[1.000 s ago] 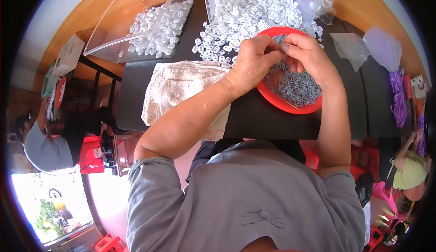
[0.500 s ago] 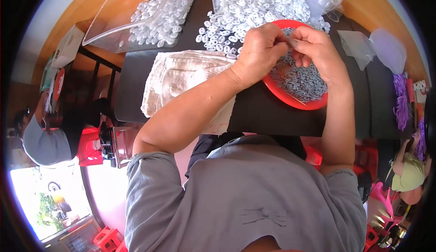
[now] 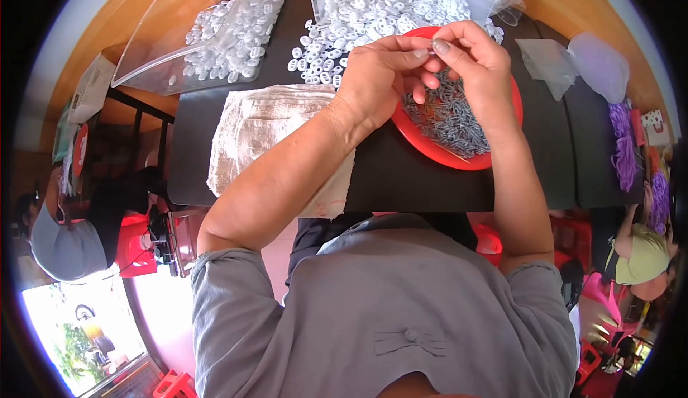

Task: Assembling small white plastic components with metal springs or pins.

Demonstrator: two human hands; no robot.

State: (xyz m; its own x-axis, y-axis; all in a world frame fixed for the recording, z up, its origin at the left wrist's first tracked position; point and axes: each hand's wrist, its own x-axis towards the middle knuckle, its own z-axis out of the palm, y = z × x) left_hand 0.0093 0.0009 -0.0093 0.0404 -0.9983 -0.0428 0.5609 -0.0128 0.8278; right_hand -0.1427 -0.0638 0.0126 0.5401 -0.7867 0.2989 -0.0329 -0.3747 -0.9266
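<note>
Left hand (image 3: 383, 75) and right hand (image 3: 479, 64) meet above a red bowl (image 3: 517, 104), thumb and finger of each pinched together at the tips; what lies between them I cannot tell. Thin gray pieces (image 3: 455, 122) fill the bowl. Behind it, white oval pieces (image 3: 394, 7) are heaped, some loose on the dark table (image 3: 416, 191); their dark marks are too small to read. Faint red marks, also unreadable, show on the pale cloth (image 3: 247, 133) near the left forearm.
</note>
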